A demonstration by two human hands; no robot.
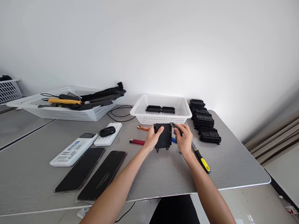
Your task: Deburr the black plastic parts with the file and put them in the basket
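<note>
My left hand is closed on a black plastic panel, thumb on its flat face. The panel is held up over the table, with small tabs along its right and lower edges. At its upper right corner, my right hand pinches a small dark tool with a rounded end; the fingers hide most of it. A tool with a black and yellow handle lies beside my right wrist. Behind the hands lie an orange lighter, a red lighter and a partly covered blue item.
A white basket holding black slatted parts stands by the wall. Stacks of similar parts are to its right. Leftward are a tool-filled basket, power banks, two phones and a black cable.
</note>
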